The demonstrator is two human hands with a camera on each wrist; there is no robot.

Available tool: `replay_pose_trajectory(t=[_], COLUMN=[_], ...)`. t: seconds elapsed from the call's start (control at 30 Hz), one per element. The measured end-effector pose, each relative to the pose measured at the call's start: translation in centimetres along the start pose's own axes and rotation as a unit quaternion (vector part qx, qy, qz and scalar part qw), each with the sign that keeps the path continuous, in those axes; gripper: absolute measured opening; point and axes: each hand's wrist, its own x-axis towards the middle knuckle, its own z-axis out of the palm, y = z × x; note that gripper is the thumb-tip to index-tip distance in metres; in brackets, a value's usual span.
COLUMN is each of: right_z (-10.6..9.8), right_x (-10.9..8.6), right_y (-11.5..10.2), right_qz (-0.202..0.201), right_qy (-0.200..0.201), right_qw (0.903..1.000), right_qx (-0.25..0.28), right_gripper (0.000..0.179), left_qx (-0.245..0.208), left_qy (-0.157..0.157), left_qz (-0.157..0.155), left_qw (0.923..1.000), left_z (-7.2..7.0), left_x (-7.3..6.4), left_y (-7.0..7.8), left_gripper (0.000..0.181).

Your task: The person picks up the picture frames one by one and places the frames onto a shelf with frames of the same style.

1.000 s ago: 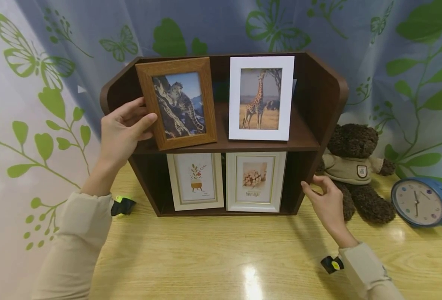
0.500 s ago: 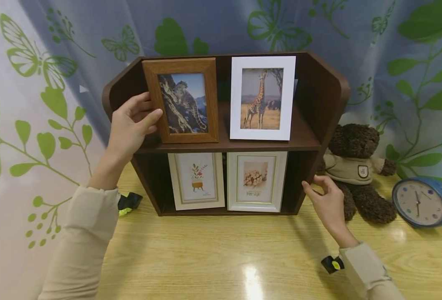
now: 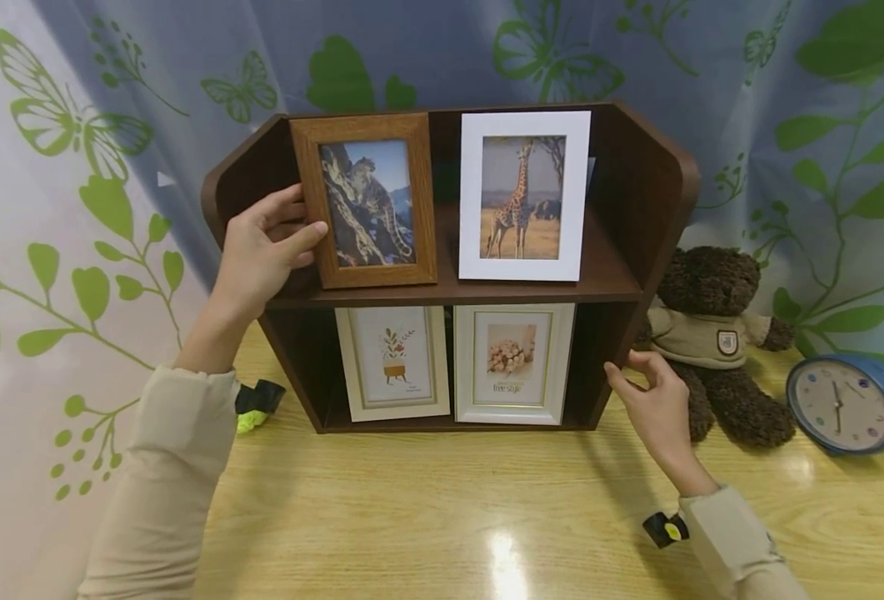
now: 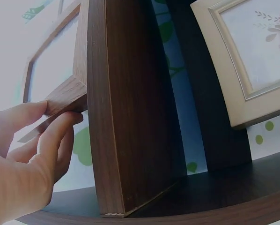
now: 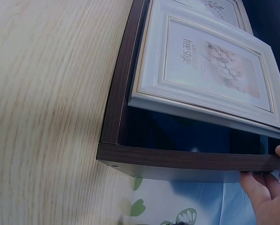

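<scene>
My left hand [image 3: 265,246] pinches the left edge of a brown wooden picture frame [image 3: 423,208] with a leopard photo, which stands on the upper shelf of a dark brown shelf unit [image 3: 539,290]. In the left wrist view the thumb and fingers clasp this frame's side from front and back. To its right stands a white picture frame [image 3: 472,200] with a giraffe photo. My right hand [image 3: 657,408] pinches the front edge of the unit's right side panel. On the lower shelf stand a cream picture frame [image 3: 347,358] and a white picture frame with gold trim [image 5: 154,70].
A brown teddy bear [image 3: 711,283] in a beige top sits right of the unit, beside a blue clock [image 3: 842,404]. The unit stands on a light wooden table [image 3: 442,508], with a leaf-and-butterfly patterned curtain [image 3: 427,50] behind.
The leopard picture frame, tilted a second ago, has straightened and shifted slightly right with my left hand. My right hand stays on the side panel.
</scene>
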Motion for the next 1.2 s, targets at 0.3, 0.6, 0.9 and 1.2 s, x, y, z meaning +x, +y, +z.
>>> replay_pose_trajectory(t=[0.3,0.6,0.9,1.2], right_z=[-0.03,-0.05,-0.03,0.05], right_x=[-0.02,-0.16,-0.17,-0.07], right_y=[0.05,0.12,0.14,0.04], right_qz=[-0.003,0.002,-0.001,-0.004], right_qy=[0.003,0.001,0.0,0.01], right_qw=[1.0,1.0,1.0,0.9999], right_qx=[-0.008,-0.004,0.0,-0.007], right_gripper=[0.03,0.03,0.03,0.029], left_qx=[0.008,0.022,0.034,0.032], left_qy=[-0.006,-0.011,-0.018,-0.015], left_qz=[-0.016,-0.019,-0.027,-0.027], left_qw=[0.9998,0.9995,0.9989,0.999], left_z=[0.01,0.12,0.04,0.05], left_x=[0.2,0.27,0.4,0.36], left_y=[-0.14,-0.18,0.13,0.26], left_gripper=[0.061,0.06,0.061,0.061])
